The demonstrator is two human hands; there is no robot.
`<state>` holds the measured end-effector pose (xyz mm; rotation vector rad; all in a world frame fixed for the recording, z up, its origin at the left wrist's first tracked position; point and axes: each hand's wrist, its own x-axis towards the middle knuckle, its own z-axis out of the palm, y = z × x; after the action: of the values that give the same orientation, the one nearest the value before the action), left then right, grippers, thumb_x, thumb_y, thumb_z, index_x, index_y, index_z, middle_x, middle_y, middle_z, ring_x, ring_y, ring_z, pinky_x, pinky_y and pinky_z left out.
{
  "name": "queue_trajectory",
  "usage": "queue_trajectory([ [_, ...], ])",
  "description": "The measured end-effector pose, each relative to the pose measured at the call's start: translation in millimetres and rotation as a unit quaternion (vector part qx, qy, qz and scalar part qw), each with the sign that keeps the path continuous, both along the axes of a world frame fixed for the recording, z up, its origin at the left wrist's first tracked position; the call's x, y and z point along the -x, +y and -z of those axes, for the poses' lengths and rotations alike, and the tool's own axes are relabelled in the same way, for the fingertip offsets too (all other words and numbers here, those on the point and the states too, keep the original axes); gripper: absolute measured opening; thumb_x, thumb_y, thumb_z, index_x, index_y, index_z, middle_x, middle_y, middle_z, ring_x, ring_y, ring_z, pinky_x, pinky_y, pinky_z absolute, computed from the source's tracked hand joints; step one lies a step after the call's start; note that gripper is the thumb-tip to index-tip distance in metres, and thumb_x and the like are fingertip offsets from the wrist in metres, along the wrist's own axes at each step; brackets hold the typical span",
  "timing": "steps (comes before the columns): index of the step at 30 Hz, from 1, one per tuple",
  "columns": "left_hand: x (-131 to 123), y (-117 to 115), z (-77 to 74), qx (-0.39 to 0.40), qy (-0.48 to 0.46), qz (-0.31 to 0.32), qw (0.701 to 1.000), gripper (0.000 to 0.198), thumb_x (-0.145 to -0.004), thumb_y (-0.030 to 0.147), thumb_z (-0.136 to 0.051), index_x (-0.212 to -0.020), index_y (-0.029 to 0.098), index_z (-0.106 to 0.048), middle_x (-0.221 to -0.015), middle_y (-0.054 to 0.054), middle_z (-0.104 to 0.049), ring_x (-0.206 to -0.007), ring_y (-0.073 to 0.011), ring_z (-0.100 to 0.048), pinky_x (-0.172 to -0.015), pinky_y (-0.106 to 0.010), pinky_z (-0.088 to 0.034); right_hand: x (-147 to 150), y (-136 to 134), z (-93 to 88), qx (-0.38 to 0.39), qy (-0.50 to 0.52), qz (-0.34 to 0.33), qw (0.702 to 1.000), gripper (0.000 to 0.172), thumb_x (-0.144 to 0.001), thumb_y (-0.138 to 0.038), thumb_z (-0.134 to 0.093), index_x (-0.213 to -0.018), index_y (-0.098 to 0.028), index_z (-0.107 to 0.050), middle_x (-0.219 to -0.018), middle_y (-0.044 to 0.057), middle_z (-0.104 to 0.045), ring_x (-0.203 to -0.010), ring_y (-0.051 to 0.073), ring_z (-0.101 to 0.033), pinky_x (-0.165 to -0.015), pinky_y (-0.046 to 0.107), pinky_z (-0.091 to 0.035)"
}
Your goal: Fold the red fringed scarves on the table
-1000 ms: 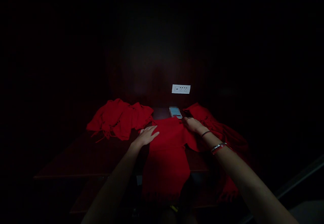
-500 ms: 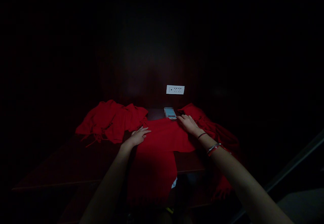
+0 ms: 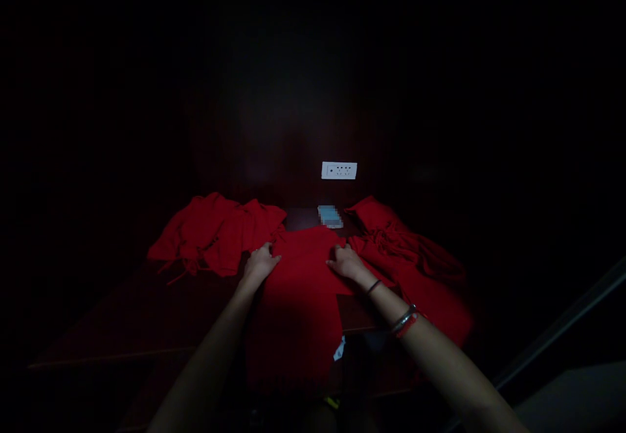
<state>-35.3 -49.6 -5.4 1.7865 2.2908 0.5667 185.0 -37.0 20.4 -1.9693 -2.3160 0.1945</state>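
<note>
A red cloth (image 3: 298,289) lies spread on a dark table (image 3: 147,315) and hangs over its near edge. My left hand (image 3: 259,265) rests on the cloth's left side with its fingers flat. On the cloth's right side, my right hand (image 3: 346,265) also lies flat, with bangles on the wrist. Both hands press on the cloth and hold nothing.
A crumpled red cloth pile (image 3: 215,231) lies at the left, another red pile (image 3: 405,250) at the right. A small blue-white object (image 3: 330,216) sits at the table's back, under a white wall socket (image 3: 339,170). The surroundings are very dark.
Both hands have slid toward me and closer together over the cloth. The right hand moved from the far right corner to the cloth's middle right.
</note>
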Motion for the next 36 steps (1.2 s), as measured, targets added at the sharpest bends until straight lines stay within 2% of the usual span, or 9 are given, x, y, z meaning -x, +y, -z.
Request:
queue_trajectory([
  [6, -11, -7, 1.1, -0.017, 0.054, 0.026, 0.998, 0.048, -0.074, 0.03, -0.044, -0.12, 0.022, -0.037, -0.106, -0.011, -0.052, -0.096, -0.0209, -0.049, -0.076, -0.029, -0.039, 8, 20, -3.7, 0.023, 0.057, 0.052, 0.997, 0.057, -0.069, -0.033, -0.05, -0.119, -0.013, -0.033, -0.109, 0.013, -0.048, -0.09, 0.017, -0.053, -0.071, 0.022, -0.04],
  [10, -22, -13, 3.4, -0.082, 0.127, 0.108, 0.983, 0.039, -0.077, 0.024, -0.038, -0.114, 0.033, -0.043, -0.129, -0.004, -0.031, -0.116, -0.0243, -0.028, -0.088, -0.04, -0.03, 15, 13, -0.8, 0.008, 0.062, 0.078, 0.995, 0.058, -0.069, -0.032, -0.051, -0.121, -0.013, -0.032, -0.114, 0.017, -0.042, -0.096, 0.022, -0.049, -0.076, 0.027, -0.039],
  [12, -25, -12, 6.4, -0.068, 0.136, 0.185, 0.971, 0.037, -0.079, 0.031, -0.035, -0.116, 0.035, -0.041, -0.134, 0.002, -0.023, -0.122, -0.0233, -0.017, -0.094, -0.044, -0.02, 18, 5, 4.6, -0.04, 0.046, 0.057, 0.996, 0.055, -0.072, -0.035, -0.047, -0.121, -0.014, -0.033, -0.12, 0.019, -0.036, -0.108, 0.026, -0.038, -0.083, 0.033, -0.034],
  [15, -27, -9, 11.4, 0.02, 0.12, 0.232, 0.965, 0.049, -0.078, 0.051, -0.027, -0.124, 0.034, -0.027, -0.135, 0.002, -0.02, -0.123, -0.0239, -0.014, -0.095, -0.048, -0.01, 24, -3, 15.6, -0.088, 0.022, -0.062, 0.994, 0.053, -0.078, -0.044, -0.034, -0.126, -0.021, -0.027, -0.133, 0.014, -0.02, -0.121, 0.027, -0.016, -0.092, 0.043, -0.02],
  [18, -27, -6, 13.1, 0.05, 0.119, 0.217, 0.968, 0.063, -0.072, 0.062, -0.023, -0.127, 0.03, -0.021, -0.136, 0.0, -0.015, -0.123, -0.0258, -0.01, -0.095, -0.05, -0.007, 25, -3, 22.2, 0.0, 0.001, -0.145, 0.989, 0.058, -0.079, -0.055, -0.02, -0.129, -0.025, -0.018, -0.137, 0.008, -0.009, -0.123, 0.025, -0.007, -0.095, 0.044, -0.01],
  [22, -26, -8, 11.4, 0.052, 0.121, 0.195, 0.972, 0.073, -0.067, 0.067, -0.025, -0.128, 0.027, -0.022, -0.136, -0.003, -0.013, -0.123, -0.0284, -0.007, -0.095, -0.051, -0.007, 18, 1, 18.1, 0.089, -0.032, -0.09, 0.991, 0.072, -0.075, -0.062, -0.015, -0.131, -0.018, -0.008, -0.137, 0.011, -0.003, -0.123, 0.025, -0.002, -0.097, 0.043, -0.007],
  [25, -25, -8, 11.0, 0.05, 0.119, 0.196, 0.972, 0.072, -0.068, 0.066, -0.027, -0.128, 0.027, -0.021, -0.136, -0.003, -0.012, -0.123, -0.0282, -0.006, -0.095, -0.052, -0.006, 15, 0, 14.7, 0.062, -0.035, -0.088, 0.994, 0.066, -0.079, -0.054, -0.013, -0.131, -0.013, -0.01, -0.137, 0.011, -0.005, -0.124, 0.023, 0.0, -0.097, 0.042, -0.006],
  [30, -22, -9, 10.8, 0.055, 0.108, 0.143, 0.982, 0.051, -0.079, 0.049, -0.022, -0.127, 0.03, -0.022, -0.137, -0.001, -0.011, -0.123, -0.0262, -0.006, -0.095, -0.05, -0.009, 18, -3, 25.7, -0.007, 0.009, -0.153, 0.988, 0.055, -0.081, -0.051, -0.011, -0.13, -0.025, -0.014, -0.137, 0.003, -0.008, -0.124, 0.021, -0.003, -0.097, 0.041, -0.006],
  [36, -22, -10, 9.8, 0.074, 0.111, 0.096, 0.986, 0.052, -0.079, 0.044, -0.024, -0.128, 0.025, -0.023, -0.137, -0.007, -0.009, -0.123, -0.0262, -0.01, -0.096, -0.049, -0.009, 0, -2, 26.0, 0.029, -0.004, -0.07, 0.997, 0.064, -0.081, -0.05, -0.017, -0.129, -0.008, -0.019, -0.134, 0.017, -0.015, -0.123, 0.024, -0.008, -0.097, 0.037, -0.012],
])
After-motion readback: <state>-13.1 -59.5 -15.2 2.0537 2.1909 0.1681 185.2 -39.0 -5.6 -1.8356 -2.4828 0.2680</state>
